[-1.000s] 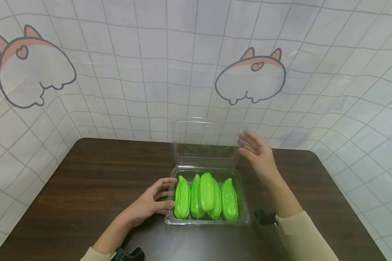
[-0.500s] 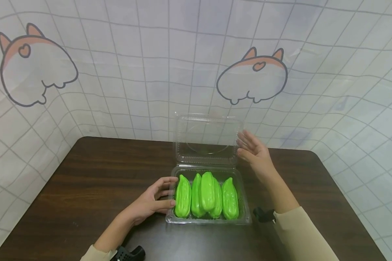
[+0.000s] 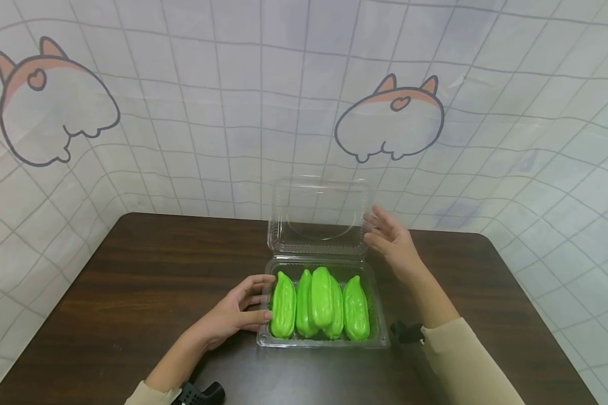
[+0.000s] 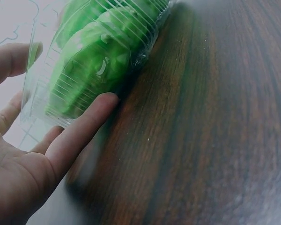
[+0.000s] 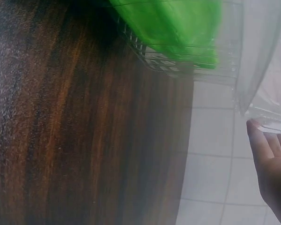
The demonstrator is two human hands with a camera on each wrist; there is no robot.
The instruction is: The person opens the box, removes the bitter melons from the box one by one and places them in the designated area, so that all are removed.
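Left hand (image 3: 233, 312), fingers loosely spread, touches the tray (image 3: 324, 344)'s left wall; right hand (image 3: 396, 244), relaxed, at lid (image 3: 319, 211) edge. Neither grips. Tray on desk (image 3: 157, 281), green pieces (image 3: 321, 298) loaded; lid upright, closing apparently outstanding.

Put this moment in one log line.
left hand: at clear clamshell base | right hand: at edge of lid | lid: raised | contents: green pepper-shaped pieces

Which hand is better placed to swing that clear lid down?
Likely the right hand: it is at the right edge of the raised lid, while the left hand is down at the left side of the base.
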